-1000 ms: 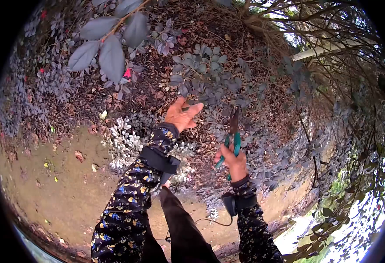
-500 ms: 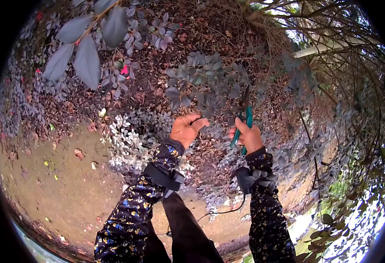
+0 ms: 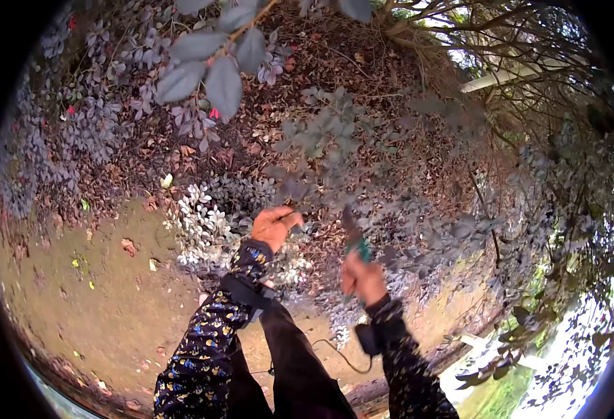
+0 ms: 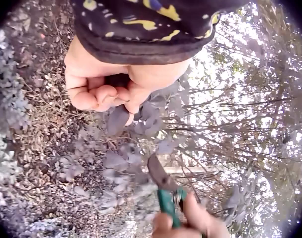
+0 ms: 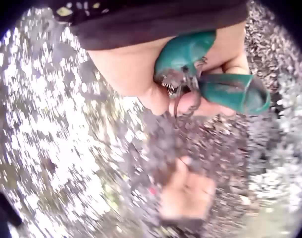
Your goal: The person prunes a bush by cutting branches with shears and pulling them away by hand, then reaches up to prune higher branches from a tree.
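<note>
1. A pair of green-handled shears [image 4: 168, 206] is gripped by the right hand [image 3: 364, 278], whose fingers are wrapped round the handles.
2. In the head view, the shears' dark blades are pointed up and away from the body; the right hand is blurred.
3. A dark leaf [image 4: 117, 120] is pinched at the fingertips of the left hand [image 3: 272, 227], whose fingers are curled.
4. The two hands are held apart, with the shears to the right of the left hand.
5. Both arms are covered by dark patterned sleeves [image 3: 199, 349].
6. A pale-leaved shrub [image 3: 206, 227] is seen just beside the left hand, and bare ground [image 3: 97, 279] is spread farther left.
7. The upper part of the head view is crossed by a leafy branch [image 3: 224, 87].
</note>
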Action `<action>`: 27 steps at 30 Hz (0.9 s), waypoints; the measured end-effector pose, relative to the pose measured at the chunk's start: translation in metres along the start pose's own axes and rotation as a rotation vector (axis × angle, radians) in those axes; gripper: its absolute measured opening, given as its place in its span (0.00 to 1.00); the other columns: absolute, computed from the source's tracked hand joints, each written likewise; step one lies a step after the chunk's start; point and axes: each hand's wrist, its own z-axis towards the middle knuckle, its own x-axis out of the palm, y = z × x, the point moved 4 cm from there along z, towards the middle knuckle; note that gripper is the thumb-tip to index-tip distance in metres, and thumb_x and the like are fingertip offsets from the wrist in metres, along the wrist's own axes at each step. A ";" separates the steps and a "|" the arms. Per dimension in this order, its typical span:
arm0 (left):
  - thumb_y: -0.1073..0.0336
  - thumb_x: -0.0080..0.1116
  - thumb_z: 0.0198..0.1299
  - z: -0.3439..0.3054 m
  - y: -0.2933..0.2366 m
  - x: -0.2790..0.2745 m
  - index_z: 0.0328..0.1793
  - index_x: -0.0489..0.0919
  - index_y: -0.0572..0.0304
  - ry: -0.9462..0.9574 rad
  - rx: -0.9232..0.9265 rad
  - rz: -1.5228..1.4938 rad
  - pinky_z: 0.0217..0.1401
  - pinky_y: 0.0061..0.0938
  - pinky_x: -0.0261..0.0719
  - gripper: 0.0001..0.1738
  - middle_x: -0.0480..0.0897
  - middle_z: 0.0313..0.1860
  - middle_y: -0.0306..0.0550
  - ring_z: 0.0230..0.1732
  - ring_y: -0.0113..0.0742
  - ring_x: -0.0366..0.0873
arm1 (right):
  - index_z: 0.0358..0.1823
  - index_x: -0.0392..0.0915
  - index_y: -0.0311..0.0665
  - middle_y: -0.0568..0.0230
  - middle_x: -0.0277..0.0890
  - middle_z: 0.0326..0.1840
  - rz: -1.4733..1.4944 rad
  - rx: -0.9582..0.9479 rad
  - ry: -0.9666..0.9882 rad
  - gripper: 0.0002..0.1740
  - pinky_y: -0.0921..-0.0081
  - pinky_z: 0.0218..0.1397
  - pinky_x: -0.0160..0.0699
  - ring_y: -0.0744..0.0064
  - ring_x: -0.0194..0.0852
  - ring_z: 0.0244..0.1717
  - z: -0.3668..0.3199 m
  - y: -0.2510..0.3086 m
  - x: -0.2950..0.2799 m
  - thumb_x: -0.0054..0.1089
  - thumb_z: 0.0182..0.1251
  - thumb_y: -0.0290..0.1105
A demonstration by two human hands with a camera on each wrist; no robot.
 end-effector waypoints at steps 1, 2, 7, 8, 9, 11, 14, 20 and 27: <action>0.62 0.56 0.52 -0.013 0.014 -0.012 0.28 0.80 0.61 -0.025 -0.187 0.034 0.34 0.22 0.67 0.10 0.78 0.23 0.42 0.27 0.29 0.71 | 0.22 0.74 0.35 0.67 0.72 0.16 -0.104 0.024 0.110 0.24 0.81 0.19 0.70 0.78 0.70 0.15 -0.012 -0.045 0.022 0.54 0.57 0.53; 0.60 0.55 0.52 -0.030 0.027 -0.025 0.28 0.80 0.60 -0.005 -0.217 0.062 0.33 0.23 0.67 0.11 0.78 0.22 0.41 0.26 0.28 0.72 | 0.21 0.73 0.36 0.67 0.70 0.15 0.063 0.172 0.242 0.22 0.81 0.18 0.68 0.78 0.69 0.13 -0.033 -0.086 0.051 0.57 0.56 0.50; 0.61 0.55 0.54 -0.204 0.086 -0.129 0.29 0.81 0.61 -0.015 -0.405 0.107 0.23 0.21 0.66 0.11 0.78 0.20 0.39 0.21 0.25 0.71 | 0.27 0.71 0.35 0.67 0.68 0.16 0.082 0.478 0.501 0.20 0.76 0.23 0.71 0.76 0.68 0.17 -0.126 -0.210 0.130 0.55 0.59 0.48; 0.61 0.56 0.54 -0.246 0.117 -0.157 0.29 0.81 0.62 -0.084 -0.445 -0.025 0.19 0.23 0.65 0.11 0.77 0.16 0.39 0.18 0.24 0.70 | 0.26 0.70 0.35 0.67 0.68 0.17 0.275 0.578 0.473 0.20 0.77 0.21 0.70 0.75 0.68 0.16 -0.131 -0.224 0.129 0.56 0.58 0.47; 0.61 0.57 0.52 -0.282 0.111 -0.184 0.28 0.80 0.64 -0.016 -0.533 0.196 0.16 0.25 0.64 0.12 0.76 0.15 0.40 0.15 0.25 0.69 | 0.25 0.70 0.36 0.67 0.68 0.17 0.470 0.671 0.447 0.19 0.78 0.19 0.69 0.74 0.68 0.16 -0.133 -0.232 0.125 0.57 0.57 0.46; 0.64 0.57 0.51 -0.356 0.124 -0.238 0.23 0.79 0.64 -0.109 -0.597 0.307 0.13 0.25 0.63 0.10 0.75 0.14 0.42 0.11 0.27 0.66 | 0.27 0.69 0.36 0.66 0.69 0.19 0.467 0.620 0.321 0.18 0.75 0.21 0.72 0.72 0.70 0.19 -0.130 -0.230 0.115 0.57 0.57 0.44; 0.68 0.57 0.48 -0.465 0.169 -0.329 0.23 0.77 0.65 -0.404 -0.716 0.314 0.09 0.28 0.62 0.07 0.76 0.15 0.47 0.08 0.31 0.64 | 0.28 0.69 0.36 0.65 0.68 0.19 0.460 0.552 0.242 0.17 0.72 0.23 0.74 0.72 0.69 0.19 -0.134 -0.226 0.111 0.56 0.58 0.43; 0.68 0.57 0.51 -0.542 0.214 -0.390 0.26 0.76 0.65 -0.709 -0.863 -0.038 0.07 0.30 0.62 0.07 0.69 0.11 0.45 0.08 0.32 0.63 | 0.31 0.65 0.36 0.68 0.64 0.20 0.773 0.477 0.340 0.14 0.71 0.32 0.74 0.74 0.66 0.20 -0.130 -0.234 0.116 0.49 0.61 0.41; 0.68 0.57 0.49 -0.427 0.135 -0.301 0.25 0.78 0.64 -0.555 -0.716 -0.136 0.08 0.28 0.62 0.06 0.72 0.13 0.46 0.08 0.31 0.64 | 0.25 0.68 0.36 0.64 0.68 0.20 0.831 0.330 0.266 0.15 0.67 0.32 0.75 0.66 0.70 0.21 -0.140 -0.206 0.114 0.49 0.60 0.41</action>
